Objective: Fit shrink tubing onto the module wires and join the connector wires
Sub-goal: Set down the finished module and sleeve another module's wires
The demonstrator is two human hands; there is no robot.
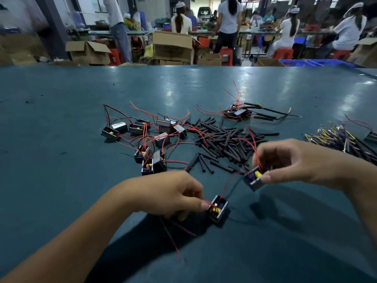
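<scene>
Modules point(142, 139) heaped left-centre on bench point(61, 111): small black open boxes w/ thin red leads. Left hand point(173, 193) pinches one module point(218, 210) low over bench, fingers closed at its red wire. Shrink tubing point(226, 144), matt black stubs, piled centre, within reach. Right hand point(285, 160) grips second module point(255, 178), raised; probably untangling the two. Connector wires point(338, 139), yellow/purple, bundled far right, untouched.

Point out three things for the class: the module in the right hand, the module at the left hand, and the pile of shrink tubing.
right-hand module point(254, 178), head view, open top.
left-hand module point(218, 209), head view, open top.
shrink tubing pile point(224, 139), head view, middle of heap.
</scene>
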